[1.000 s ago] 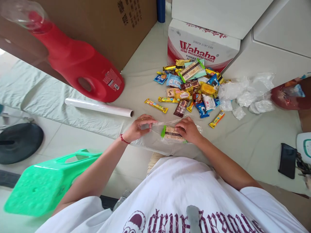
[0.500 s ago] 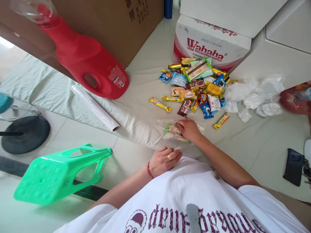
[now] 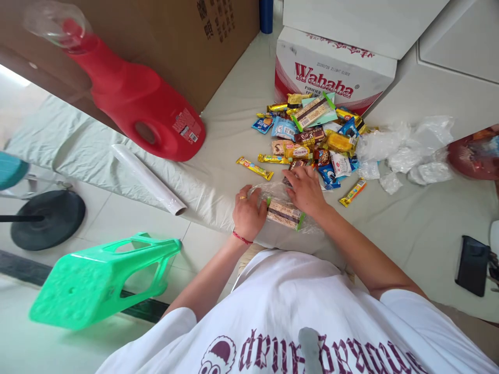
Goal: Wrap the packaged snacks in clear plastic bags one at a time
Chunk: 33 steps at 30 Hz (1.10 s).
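As seen from the head camera, both hands rest on a snack bar (image 3: 286, 213) with green-edged wrapping, which lies inside a sheet of clear plastic film (image 3: 273, 195) at the near edge of the cloth-covered counter (image 3: 409, 228), just in front of the person's body. The left hand (image 3: 248, 211) sits at the left end of the bar, palm down, fingers curled against the film; a ring shows on one finger and a red cord circles the wrist. The right hand (image 3: 307, 190) lies over the far side of the bar, fingers spread flat and pressing the film down. Neither hand visibly closes around the bar; whether the left fingers pinch the film cannot be told.

Just beyond the right hand lies a pile of wrapped snacks (image 3: 312, 137), reaching back to a white and red carton (image 3: 331, 78) printed "Wahaha". One long yellow bar (image 3: 254, 169) lies apart at the left of the pile, another (image 3: 353, 191) at the right. Crumpled clear plastic (image 3: 405, 150) lies to the right of the pile. A red jug (image 3: 136, 111) lies on its side at the left, against a brown cardboard box (image 3: 175, 36). A roll of film (image 3: 148, 179) lies near the jug, at the counter's left edge. A dark phone (image 3: 471, 265) rests at the far right. A green plastic stool (image 3: 101, 280) stands tilted on the tiled floor at lower left.
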Motion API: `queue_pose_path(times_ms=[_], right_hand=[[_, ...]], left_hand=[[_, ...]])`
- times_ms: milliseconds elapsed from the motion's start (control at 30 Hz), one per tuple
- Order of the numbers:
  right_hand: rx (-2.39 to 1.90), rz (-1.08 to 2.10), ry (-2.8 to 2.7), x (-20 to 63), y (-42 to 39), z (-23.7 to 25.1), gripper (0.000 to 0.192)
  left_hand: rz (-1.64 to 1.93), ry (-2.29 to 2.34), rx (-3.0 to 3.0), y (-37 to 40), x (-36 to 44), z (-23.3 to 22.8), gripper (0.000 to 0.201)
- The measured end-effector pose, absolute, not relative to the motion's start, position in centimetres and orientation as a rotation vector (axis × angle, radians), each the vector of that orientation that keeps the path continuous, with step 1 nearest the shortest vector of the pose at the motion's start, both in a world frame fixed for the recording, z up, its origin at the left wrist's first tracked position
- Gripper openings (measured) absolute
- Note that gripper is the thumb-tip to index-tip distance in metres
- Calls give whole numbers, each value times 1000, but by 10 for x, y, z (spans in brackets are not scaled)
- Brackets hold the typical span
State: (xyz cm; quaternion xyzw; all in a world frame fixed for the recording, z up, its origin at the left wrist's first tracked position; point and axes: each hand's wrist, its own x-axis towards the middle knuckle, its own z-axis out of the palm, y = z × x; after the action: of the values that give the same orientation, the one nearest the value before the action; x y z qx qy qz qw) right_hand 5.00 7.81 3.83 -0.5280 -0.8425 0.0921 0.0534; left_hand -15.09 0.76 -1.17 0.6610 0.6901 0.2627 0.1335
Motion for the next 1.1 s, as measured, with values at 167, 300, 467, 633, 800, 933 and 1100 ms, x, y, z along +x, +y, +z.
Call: queue_pose_path(times_ms=[167, 300, 467, 633, 800, 933, 1100], right_hand=[[-1377, 399, -2703, 43, 111, 32, 20], [-1418, 568, -2698, 40, 120, 48, 23], [-1603, 615, -2678, 34, 80, 75, 35], [-1435, 604, -2891, 28, 10, 61, 41], [-1298, 503, -2987, 35, -17, 43, 56], [-1255, 522, -2980, 34, -16, 40, 56], [-1135, 689, -2852, 44, -15, 39, 35]], left_hand=[[847, 2124, 1776, 14, -150, -19, 70], [761, 2076, 1736, 14, -151, -18, 80], [697, 2064, 1732, 19, -152, -16, 50], [714, 1949, 1670, 26, -168, -12, 21], [837, 1697, 1176, 30, -200, 8, 13], [783, 1435, 976, 17, -184, 26, 20], [702, 1489, 1159, -4, -136, 28, 26]])
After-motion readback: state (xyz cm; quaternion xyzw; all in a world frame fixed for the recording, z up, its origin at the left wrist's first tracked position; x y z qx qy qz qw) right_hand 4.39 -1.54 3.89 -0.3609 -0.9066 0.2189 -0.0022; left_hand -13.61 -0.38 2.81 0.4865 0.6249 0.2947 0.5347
